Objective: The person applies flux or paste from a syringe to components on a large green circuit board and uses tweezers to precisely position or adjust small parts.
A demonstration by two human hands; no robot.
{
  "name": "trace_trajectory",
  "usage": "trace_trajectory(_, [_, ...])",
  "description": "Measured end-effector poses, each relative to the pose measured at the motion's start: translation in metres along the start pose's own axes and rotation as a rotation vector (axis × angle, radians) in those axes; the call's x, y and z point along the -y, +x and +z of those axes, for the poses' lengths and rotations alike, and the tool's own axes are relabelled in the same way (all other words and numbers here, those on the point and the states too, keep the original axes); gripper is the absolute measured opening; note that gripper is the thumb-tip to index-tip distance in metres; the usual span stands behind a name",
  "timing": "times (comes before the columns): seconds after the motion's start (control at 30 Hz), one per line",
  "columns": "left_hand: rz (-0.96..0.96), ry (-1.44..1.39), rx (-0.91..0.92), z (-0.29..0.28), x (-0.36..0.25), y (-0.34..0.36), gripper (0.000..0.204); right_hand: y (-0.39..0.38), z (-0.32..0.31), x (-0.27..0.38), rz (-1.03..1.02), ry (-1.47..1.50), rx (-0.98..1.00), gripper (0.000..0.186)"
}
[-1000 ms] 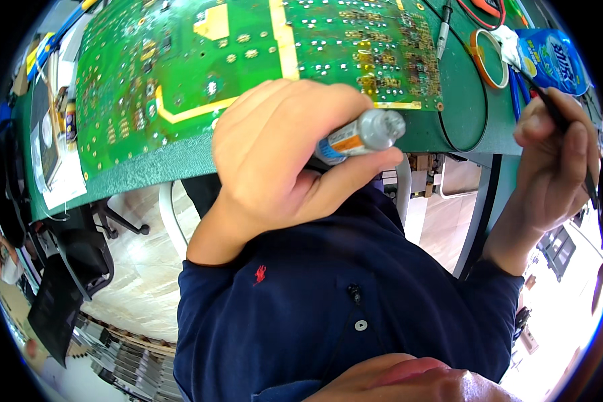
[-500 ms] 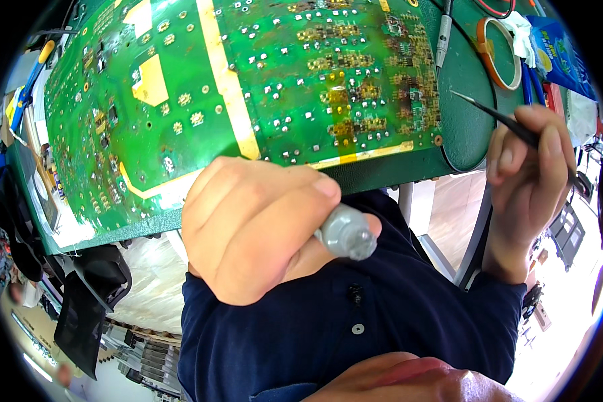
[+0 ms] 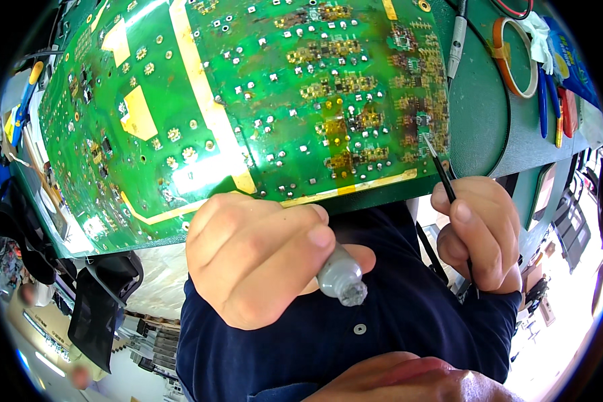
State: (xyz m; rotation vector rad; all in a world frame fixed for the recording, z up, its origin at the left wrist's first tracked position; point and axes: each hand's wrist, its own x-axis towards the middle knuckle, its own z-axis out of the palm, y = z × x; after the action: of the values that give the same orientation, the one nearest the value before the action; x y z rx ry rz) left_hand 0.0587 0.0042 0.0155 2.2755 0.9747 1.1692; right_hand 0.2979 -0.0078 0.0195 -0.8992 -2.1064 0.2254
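A large green circuit board (image 3: 201, 144) with gold strips and many small parts covers much of the bench. My left hand (image 3: 254, 261) is closed round a small grey bottle (image 3: 342, 276), whose neck end points down and towards me. It is at the board's near edge, in front of my dark shirt. My right hand (image 3: 486, 231) pinches a slim black brush (image 3: 443, 175) with a fine pale tip. That tip is at the dense row of parts near the board's right edge; whether it touches them I cannot tell.
Right of the board lie a grey probe-like handle (image 3: 457, 47) with a black cable, an orange tape roll (image 3: 516, 59), a blue packet (image 3: 573, 63) and blue-handled tools (image 3: 543, 100). A yellow-and-blue tool (image 3: 27, 104) lies at the left. A black chair (image 3: 90, 321) stands lower left.
My right hand has come left and down, bringing the brush tip from beside the board onto its right side. My left hand still holds the bottle. The whole view has shifted slightly.
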Motion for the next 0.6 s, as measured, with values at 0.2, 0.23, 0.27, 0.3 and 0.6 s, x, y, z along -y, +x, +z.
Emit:
trace_trajectory(0.2, [0.043, 0.002, -0.060, 0.0058, 0.0030, -0.0030, 0.060, -0.0013, 0.0046, -0.0036, -0.020, -0.051, -0.015, 0.019])
trace_trajectory(0.23, [0.047, 0.001, -0.059, 0.0053, 0.0037, -0.0032, 0.060, -0.0016, 0.0053, -0.0045, -0.021, -0.060, -0.023, 0.019])
trace_trajectory(0.27, [0.046, -0.004, -0.053, 0.0046, 0.0043, -0.0032, 0.060, -0.0016, 0.0058, -0.0045, -0.018, -0.063, -0.023, 0.019])
trace_trajectory(0.3, [0.045, -0.008, -0.049, 0.0043, 0.0041, -0.0032, 0.060, -0.0019, 0.0059, -0.0047, -0.017, -0.067, -0.023, 0.020])
trace_trajectory(0.6, [0.042, -0.047, -0.010, 0.0006, 0.0041, -0.0033, 0.062, 0.0005, 0.0027, -0.0015, 0.004, -0.063, 0.028, 0.023])
